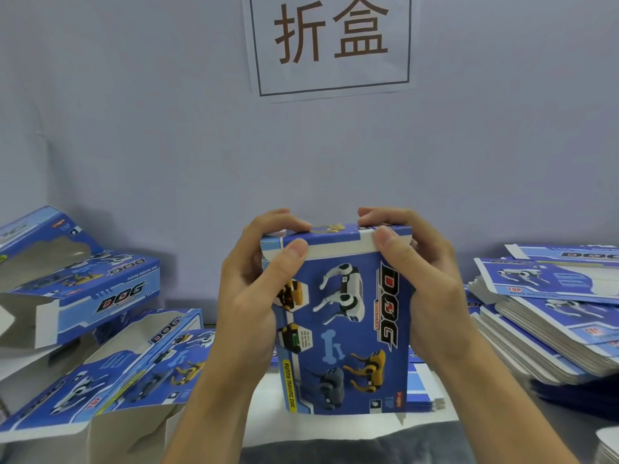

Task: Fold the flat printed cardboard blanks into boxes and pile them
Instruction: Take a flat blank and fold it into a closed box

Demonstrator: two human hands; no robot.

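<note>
Head view: the box [341, 326] (light, thin, easily creased) was gripped by the left hand [254, 289] and right hand [422, 283], fingers curled over its top flap.

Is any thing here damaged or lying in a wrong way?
Nothing looks damaged. The folded blue printed cardboard boxes at left lie tumbled at different angles, end flaps open, not neatly piled; the flat blue blanks at right are stacked.

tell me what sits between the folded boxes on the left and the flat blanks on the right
The box, gripped by the left hand and right hand, in the head view.
</note>
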